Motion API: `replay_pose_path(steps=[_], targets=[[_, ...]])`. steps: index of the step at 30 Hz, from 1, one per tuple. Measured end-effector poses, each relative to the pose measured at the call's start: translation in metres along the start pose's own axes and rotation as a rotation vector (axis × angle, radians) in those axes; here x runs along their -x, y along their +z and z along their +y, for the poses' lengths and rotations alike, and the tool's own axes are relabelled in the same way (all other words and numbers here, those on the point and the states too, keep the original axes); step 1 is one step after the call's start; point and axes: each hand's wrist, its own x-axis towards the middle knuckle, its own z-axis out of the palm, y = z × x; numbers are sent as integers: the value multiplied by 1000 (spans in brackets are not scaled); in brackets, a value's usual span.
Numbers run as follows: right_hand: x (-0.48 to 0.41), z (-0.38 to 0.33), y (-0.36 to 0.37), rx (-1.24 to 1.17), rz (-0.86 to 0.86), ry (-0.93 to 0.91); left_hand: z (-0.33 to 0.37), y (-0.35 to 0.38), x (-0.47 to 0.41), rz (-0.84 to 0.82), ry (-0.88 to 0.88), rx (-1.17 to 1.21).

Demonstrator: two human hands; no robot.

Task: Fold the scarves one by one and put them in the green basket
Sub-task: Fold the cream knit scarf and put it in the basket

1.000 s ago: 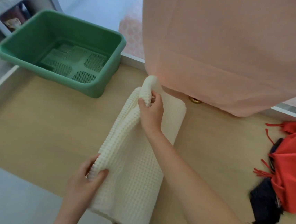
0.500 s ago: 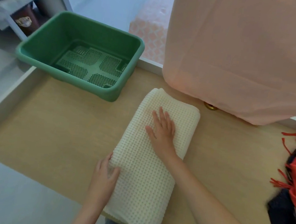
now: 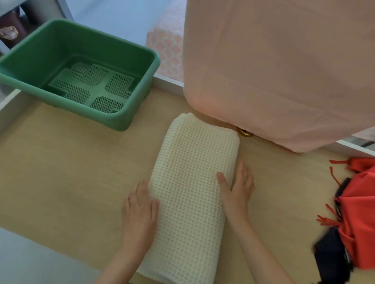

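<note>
The cream waffle scarf [image 3: 191,188] lies folded in a long strip in the middle of the desk [image 3: 54,163], and its near end hangs a little over the front edge. The left hand [image 3: 139,219] rests flat against its left edge, and the right hand [image 3: 237,192] against its right edge. The fingers [image 3: 244,174] are straight and close together and each thumb lies on the fabric. The green basket [image 3: 41,59] stands at the far left with nothing in it. A red scarf [image 3: 370,205] and a dark scarf [image 3: 331,254] lie in a heap at the right. A pink cloth [image 3: 280,70] hangs behind.
</note>
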Motion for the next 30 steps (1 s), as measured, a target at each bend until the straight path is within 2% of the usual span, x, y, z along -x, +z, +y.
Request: replay_pose_path(steps=[2, 4, 6, 8, 13, 17, 20, 22, 24, 26, 28, 30], targets=[[11, 4, -1, 170, -84, -168, 6, 2, -9, 39, 238, -66], [26, 10, 6, 363, -190, -308, 3, 8, -20, -26, 409, -192], [36, 22, 17, 539, -257, -380, -8, 17, -28, -123, 476, -322], [37, 33, 26, 609, -252, -382, -22, 24, -34, -192, 463, -370], [29, 34, 29, 610, -275, -356, -27, 25, -45, -242, 455, -375], [43, 30, 1, 430, -427, -383, -24, 6, -30, -267, 519, -335], [88, 44, -25, 317, -547, -368, -44, -14, 2, -349, 575, -239], [128, 57, -33, 137, -577, -209, -58, -26, 27, -415, 431, -92], [159, 65, -32, -114, -494, 2, -64, -33, 45, -466, 181, 104], [174, 66, -25, -347, -446, 205, -66, -33, 50, -439, 5, 283], [178, 63, -16, -403, -418, 291, -61, -32, 46, -411, -125, 386], [175, 58, -9, -400, -380, 281, -53, -31, 39, -421, -231, 459]])
